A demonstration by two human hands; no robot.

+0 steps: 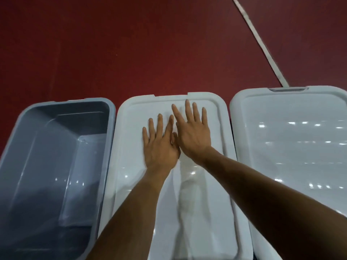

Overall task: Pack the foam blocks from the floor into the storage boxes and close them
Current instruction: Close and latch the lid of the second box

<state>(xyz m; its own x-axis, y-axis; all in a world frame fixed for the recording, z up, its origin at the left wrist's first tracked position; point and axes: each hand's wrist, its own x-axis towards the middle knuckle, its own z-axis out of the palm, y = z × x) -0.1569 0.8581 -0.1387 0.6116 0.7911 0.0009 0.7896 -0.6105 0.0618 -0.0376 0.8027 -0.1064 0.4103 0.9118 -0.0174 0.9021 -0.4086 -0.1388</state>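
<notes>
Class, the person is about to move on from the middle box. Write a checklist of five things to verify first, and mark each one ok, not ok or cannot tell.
1. Both palms flat on the middle lid: ok. The left hand and right hand press it with straight fingers.
2. Middle lid seated all round: cannot tell, as its near edge is out of view.
3. Right lid on its box: ok.
4. Grey box closed: not ok. It stands open with no lid on it.
5. Foam blocks all packed: cannot tell. None lie on the visible floor, but the lids hide what is inside.
</notes>
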